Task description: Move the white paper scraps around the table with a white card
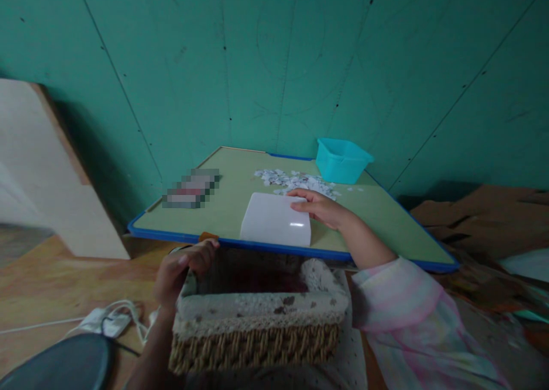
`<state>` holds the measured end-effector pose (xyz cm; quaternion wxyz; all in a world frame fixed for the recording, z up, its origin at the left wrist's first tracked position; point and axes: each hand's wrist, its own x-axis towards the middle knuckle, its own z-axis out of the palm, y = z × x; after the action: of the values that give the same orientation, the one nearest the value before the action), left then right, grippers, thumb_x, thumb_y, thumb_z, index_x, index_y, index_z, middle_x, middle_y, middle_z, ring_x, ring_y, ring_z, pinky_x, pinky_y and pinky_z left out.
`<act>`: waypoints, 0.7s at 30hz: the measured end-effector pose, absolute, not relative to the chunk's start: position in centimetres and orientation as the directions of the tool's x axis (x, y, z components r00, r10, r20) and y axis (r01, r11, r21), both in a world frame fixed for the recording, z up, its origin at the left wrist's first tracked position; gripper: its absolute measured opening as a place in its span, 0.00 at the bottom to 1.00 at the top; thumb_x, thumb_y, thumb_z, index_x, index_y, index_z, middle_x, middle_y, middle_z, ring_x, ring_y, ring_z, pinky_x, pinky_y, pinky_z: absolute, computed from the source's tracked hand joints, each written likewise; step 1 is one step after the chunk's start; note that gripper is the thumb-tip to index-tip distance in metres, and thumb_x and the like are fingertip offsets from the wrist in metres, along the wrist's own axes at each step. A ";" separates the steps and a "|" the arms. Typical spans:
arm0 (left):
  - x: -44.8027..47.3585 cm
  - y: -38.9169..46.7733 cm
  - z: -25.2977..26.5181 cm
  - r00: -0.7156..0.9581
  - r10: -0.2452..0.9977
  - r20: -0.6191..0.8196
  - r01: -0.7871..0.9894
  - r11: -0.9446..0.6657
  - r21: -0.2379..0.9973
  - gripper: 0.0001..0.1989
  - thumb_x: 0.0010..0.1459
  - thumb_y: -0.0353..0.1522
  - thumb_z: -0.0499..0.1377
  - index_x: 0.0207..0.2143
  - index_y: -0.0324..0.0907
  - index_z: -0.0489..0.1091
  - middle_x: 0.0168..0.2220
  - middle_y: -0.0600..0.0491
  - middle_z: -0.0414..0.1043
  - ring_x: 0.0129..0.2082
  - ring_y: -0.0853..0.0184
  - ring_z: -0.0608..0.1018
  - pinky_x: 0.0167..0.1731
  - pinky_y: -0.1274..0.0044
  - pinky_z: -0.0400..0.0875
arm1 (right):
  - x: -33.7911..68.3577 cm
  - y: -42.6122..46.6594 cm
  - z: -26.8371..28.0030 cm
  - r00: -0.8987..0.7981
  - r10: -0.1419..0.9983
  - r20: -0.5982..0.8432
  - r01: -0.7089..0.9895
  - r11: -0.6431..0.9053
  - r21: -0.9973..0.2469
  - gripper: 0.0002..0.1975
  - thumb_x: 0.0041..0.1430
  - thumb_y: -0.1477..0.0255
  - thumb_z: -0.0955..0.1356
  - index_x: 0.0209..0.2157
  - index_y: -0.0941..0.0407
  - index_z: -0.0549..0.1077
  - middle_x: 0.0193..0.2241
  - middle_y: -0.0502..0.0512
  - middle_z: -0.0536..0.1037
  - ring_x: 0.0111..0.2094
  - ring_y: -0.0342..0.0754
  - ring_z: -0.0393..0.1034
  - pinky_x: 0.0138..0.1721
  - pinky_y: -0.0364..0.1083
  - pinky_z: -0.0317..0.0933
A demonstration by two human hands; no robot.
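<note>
A woven basket (257, 344) with a printed cloth lining and a lace edge stands in front of the table. My left hand (189, 267) is closed round the left end of its rim. On the table's near edge, a glossy white plastic piece with rounded corners (274, 221) stands tilted, its smooth face towards me. The fingers and thumb of my right hand (319, 207) grip its upper right edge. Just behind it lies a spread of small white paper-like pieces (295, 179). The basket's inside is dark, and its contents cannot be made out.
At the table's back right sits a turquoise plastic bin (343, 161). A blurred-out flat item (191, 188) lies at the left. Blue edging (171, 234) borders the table (231, 167). White cables with a power strip (105, 322) and a dark round seat (60, 364) are lower left; cardboard (484, 218) is piled right.
</note>
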<state>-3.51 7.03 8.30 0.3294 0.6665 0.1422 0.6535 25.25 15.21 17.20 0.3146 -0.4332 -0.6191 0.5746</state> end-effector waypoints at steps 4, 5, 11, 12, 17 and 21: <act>-3.5 7.1 8.3 0.127 0.632 0.765 -0.264 -0.722 0.640 0.23 0.63 0.40 0.49 0.16 0.42 0.65 0.14 0.54 0.62 0.18 0.65 0.65 0.35 0.67 0.63 | 25.3 15.1 17.3 -0.420 0.900 -0.116 0.133 -0.065 -0.989 0.15 0.45 0.72 0.72 0.38 0.54 0.73 0.31 0.48 0.77 0.29 0.42 0.69 0.30 0.41 0.62; -3.5 7.0 8.3 0.131 0.635 0.761 -0.273 -0.715 0.643 0.23 0.63 0.39 0.48 0.16 0.42 0.65 0.14 0.54 0.62 0.18 0.65 0.65 0.35 0.67 0.63 | 25.3 15.1 17.3 -0.406 0.907 -0.110 0.121 -0.066 -0.990 0.15 0.44 0.72 0.72 0.38 0.54 0.73 0.31 0.48 0.77 0.29 0.42 0.69 0.30 0.41 0.62; -3.2 6.6 7.9 0.095 0.615 0.783 -0.317 -0.726 0.610 0.22 0.62 0.36 0.47 0.17 0.42 0.64 0.15 0.54 0.60 0.19 0.64 0.64 0.34 0.67 0.62 | 26.1 16.7 17.2 -0.021 0.993 0.120 0.097 0.121 -0.988 0.19 0.41 0.62 0.69 0.38 0.54 0.70 0.30 0.49 0.75 0.29 0.46 0.68 0.29 0.43 0.59; -3.1 6.5 7.7 0.091 0.616 0.782 -0.321 -0.725 0.609 0.22 0.63 0.36 0.47 0.17 0.42 0.64 0.15 0.54 0.60 0.19 0.65 0.64 0.35 0.67 0.62 | 26.3 17.1 17.2 0.063 0.985 0.163 0.117 0.155 -0.981 0.20 0.42 0.61 0.68 0.38 0.53 0.69 0.29 0.49 0.75 0.29 0.46 0.68 0.28 0.43 0.59; -3.1 6.0 7.3 0.106 0.640 0.761 -0.401 -0.673 0.621 0.22 0.63 0.38 0.46 0.17 0.42 0.64 0.16 0.53 0.60 0.18 0.64 0.64 0.36 0.64 0.66 | 26.8 17.7 17.5 0.161 0.924 0.346 0.425 0.252 -0.869 0.16 0.47 0.61 0.64 0.36 0.54 0.68 0.31 0.51 0.75 0.32 0.49 0.68 0.31 0.45 0.60; -3.1 5.8 7.2 0.103 0.604 0.790 -0.437 -0.686 0.582 0.22 0.63 0.40 0.47 0.18 0.42 0.64 0.15 0.53 0.60 0.17 0.65 0.64 0.34 0.63 0.68 | 26.3 16.3 17.8 0.028 0.901 0.433 0.674 0.303 -0.674 0.12 0.53 0.65 0.61 0.37 0.54 0.67 0.35 0.55 0.76 0.37 0.52 0.69 0.39 0.49 0.61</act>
<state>-3.12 5.84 7.16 0.3910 0.6316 0.0661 0.6662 26.29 16.32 17.80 0.4280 -0.5750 -0.6845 0.1327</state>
